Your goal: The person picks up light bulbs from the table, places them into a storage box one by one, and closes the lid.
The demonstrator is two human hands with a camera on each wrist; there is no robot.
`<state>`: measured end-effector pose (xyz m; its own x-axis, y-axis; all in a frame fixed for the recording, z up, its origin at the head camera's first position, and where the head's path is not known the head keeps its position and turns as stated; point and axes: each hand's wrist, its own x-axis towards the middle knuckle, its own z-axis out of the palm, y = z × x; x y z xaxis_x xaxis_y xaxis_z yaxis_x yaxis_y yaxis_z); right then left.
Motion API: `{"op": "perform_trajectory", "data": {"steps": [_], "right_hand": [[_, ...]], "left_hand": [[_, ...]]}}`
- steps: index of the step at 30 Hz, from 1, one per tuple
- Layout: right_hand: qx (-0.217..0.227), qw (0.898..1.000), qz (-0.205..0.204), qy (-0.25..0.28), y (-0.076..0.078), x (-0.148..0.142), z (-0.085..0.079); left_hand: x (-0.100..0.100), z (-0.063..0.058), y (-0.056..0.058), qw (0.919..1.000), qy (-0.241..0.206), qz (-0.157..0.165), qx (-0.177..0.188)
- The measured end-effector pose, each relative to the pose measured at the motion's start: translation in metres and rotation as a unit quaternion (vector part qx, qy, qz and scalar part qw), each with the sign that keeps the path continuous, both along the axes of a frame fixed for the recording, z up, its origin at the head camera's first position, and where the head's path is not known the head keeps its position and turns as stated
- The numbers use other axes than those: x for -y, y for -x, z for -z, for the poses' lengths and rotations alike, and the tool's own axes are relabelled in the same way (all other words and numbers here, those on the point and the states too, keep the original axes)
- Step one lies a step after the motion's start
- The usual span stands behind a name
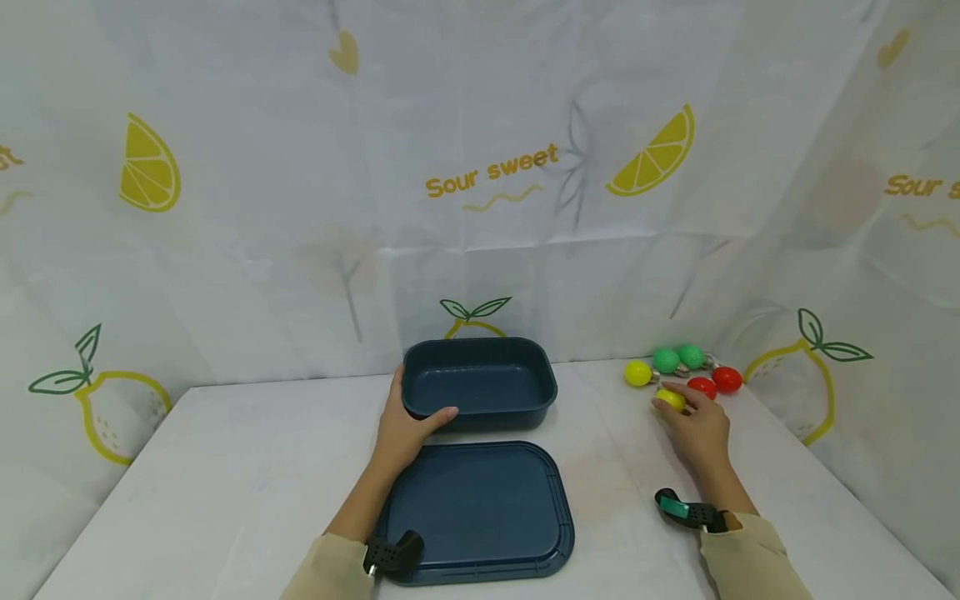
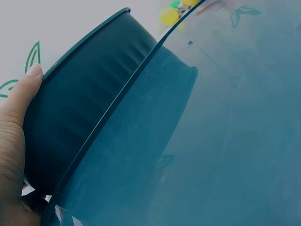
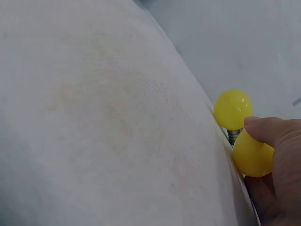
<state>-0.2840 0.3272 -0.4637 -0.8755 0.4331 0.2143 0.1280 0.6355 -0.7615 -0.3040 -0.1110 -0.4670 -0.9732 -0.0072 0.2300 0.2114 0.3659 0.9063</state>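
My left hand grips the near left corner of a dark blue plastic box, thumb along the front rim and fingers at the left wall. In the left wrist view the thumb lies against the outside of the box. My right hand pinches a yellow light bulb between thumb and fingers; in the right wrist view its round yellow globe shows, partly covered by the hand. Just beyond it lies a second yellow bulb, whose metal screw base is visible in the right wrist view.
Two green bulbs lie behind the right hand, and two red bulbs to its right. A dark blue lid lies flat in front of the box, partly under the left forearm. White printed cloth hangs behind the table.
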Motion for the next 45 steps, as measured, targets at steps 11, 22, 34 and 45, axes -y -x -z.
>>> {"op": "perform_trajectory", "data": {"steps": [11,22,34,45], "right_hand": [[-0.01,0.998,0.039,0.041,-0.004,-0.001,-0.002],[-0.141,0.989,0.011,0.034,-0.001,0.016,-0.03],[-0.211,0.972,-0.082,0.068,0.008,0.063,-0.059],[-0.253,0.946,-0.187,0.078,0.037,0.115,-0.087]], "left_hand": [[-0.002,-0.002,0.001,1.0,0.0,0.005,-0.003],[-0.003,-0.002,0.002,0.9999,-0.008,0.008,-0.005],[0.001,0.002,-0.002,1.0,0.001,-0.001,-0.004],[0.0,0.001,0.0,0.9999,-0.009,0.0,-0.008]]}}
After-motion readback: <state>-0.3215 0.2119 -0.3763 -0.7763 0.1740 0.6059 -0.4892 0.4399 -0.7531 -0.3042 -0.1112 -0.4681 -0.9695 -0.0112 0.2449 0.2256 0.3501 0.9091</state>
